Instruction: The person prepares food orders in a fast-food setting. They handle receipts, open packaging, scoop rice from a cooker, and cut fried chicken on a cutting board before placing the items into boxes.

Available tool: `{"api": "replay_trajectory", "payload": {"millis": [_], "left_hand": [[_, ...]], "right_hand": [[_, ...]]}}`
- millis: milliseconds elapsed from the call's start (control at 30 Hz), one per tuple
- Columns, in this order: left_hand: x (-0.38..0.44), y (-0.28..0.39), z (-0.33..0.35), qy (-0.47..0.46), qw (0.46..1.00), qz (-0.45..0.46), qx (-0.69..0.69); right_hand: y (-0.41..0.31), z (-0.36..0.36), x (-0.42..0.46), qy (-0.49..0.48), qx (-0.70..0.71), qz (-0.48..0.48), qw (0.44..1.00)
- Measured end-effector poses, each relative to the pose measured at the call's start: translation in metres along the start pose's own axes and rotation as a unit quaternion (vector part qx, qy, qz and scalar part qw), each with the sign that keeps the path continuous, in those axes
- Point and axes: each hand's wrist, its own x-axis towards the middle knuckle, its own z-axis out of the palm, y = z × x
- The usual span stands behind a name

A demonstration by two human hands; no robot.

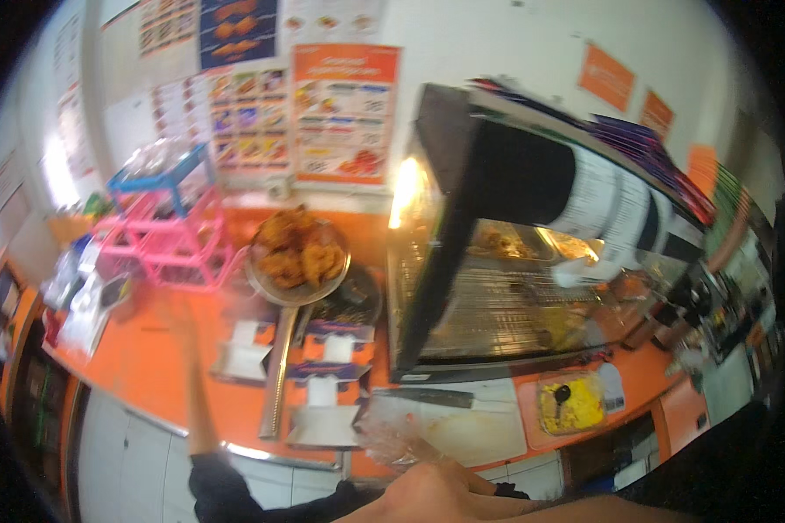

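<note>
My left hand (180, 317), motion-blurred, reaches over the orange counter (147, 356) below a pink plastic rack (183, 252); nothing shows clearly in it. At the counter's front edge, my right hand (392, 435) is covered by clear plastic, probably a glove, beside a white cutting board (484, 425); its fingers are unclear. Fried chicken pieces (294, 255) fill a round metal strainer (340, 278), whose long handle points towards me between open cardboard boxes (242, 356). A wide-bladed knife (435, 397) lies along the board's far edge.
A lit glass food warmer (402, 294) with long paper slips (589, 189) on its front stands right of the strainer. A container of yellow food (575, 405) with a black spoon sits at the right. Plastic bags (85, 307) lie at the left. Part of a co-worker's arm (732, 235) shows far right.
</note>
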Motion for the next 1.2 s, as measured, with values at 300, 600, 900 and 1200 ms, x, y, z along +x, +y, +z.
{"api": "replay_trajectory", "payload": {"millis": [300, 600, 900, 1200], "left_hand": [[0.076, 0.523, -0.001, -0.115, 0.856, 0.473, -0.175], [0.151, 0.650, 0.115, -0.458, 0.773, 0.438, 0.033], [0.117, 0.663, 0.091, -0.289, 0.773, 0.540, 0.165], [0.106, 0.645, 0.057, -0.138, 0.773, 0.601, 0.152]], "right_hand": [[0.032, -0.020, -0.084, 0.067, 0.053, 0.030, 0.996], [0.059, -0.058, -0.175, 0.126, 0.037, 0.033, 0.991], [0.061, -0.077, -0.195, 0.186, 0.045, -0.038, 0.981], [0.056, -0.091, -0.181, 0.218, 0.018, -0.099, 0.971]]}}
